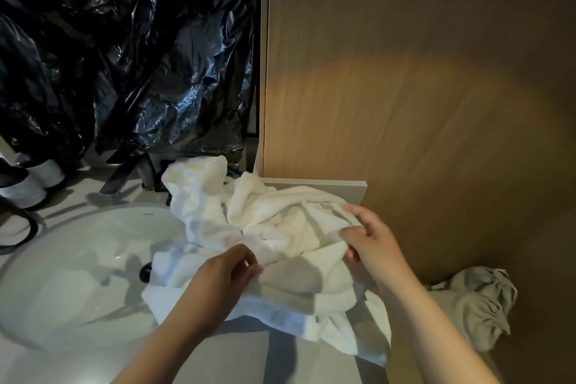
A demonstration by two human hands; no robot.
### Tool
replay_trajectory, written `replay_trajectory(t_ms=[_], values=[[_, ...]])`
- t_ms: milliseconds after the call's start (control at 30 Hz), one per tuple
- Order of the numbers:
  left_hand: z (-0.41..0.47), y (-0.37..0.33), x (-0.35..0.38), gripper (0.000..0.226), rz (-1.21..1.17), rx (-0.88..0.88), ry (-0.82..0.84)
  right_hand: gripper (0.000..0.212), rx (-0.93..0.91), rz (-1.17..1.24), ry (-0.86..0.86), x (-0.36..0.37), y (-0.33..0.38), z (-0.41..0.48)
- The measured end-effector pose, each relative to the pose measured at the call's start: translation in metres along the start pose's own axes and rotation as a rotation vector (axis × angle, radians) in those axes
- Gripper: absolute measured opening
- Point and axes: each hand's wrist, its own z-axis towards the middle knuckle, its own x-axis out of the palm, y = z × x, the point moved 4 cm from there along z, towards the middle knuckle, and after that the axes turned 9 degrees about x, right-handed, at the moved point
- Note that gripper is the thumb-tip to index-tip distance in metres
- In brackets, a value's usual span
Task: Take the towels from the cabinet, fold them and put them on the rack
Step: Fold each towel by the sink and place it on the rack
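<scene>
Counter [243, 358]; crumpled towel [280, 227], near-right to far-left

The crumpled towel [268, 237] is plain white, and the sink [78, 274] is glossy white. The plastic sheeting [124, 40] is shiny black, the cabinet panel [405, 72] shows brown wood grain, and the bunched cloth [477, 302] is pale grey.

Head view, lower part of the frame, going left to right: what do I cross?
Sink basin → left hand → right hand → grey cloth. The white towel spreads under both hands, so it has no single place.
</scene>
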Motion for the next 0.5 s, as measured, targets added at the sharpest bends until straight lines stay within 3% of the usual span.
replay_trajectory(t_ms=[100, 267, 400, 500], values=[[0.011, -0.023, -0.015, 0.019, -0.168, 0.060, -0.014, 0.030, -0.131, 0.164, -0.023, -0.018, 0.032, -0.013], [0.048, -0.054, -0.051, 0.011, -0.293, 0.104, -0.148, 0.023, -0.330, 0.233, -0.124, -0.037, 0.079, -0.029], [0.073, -0.067, -0.075, 0.009, -0.261, 0.161, -0.292, 0.031, -0.579, 0.103, -0.188, -0.049, 0.110, -0.038], [0.081, -0.066, -0.080, 0.011, -0.215, 0.193, -0.344, 0.036, -0.623, -0.019, -0.205, -0.051, 0.119, -0.038]])
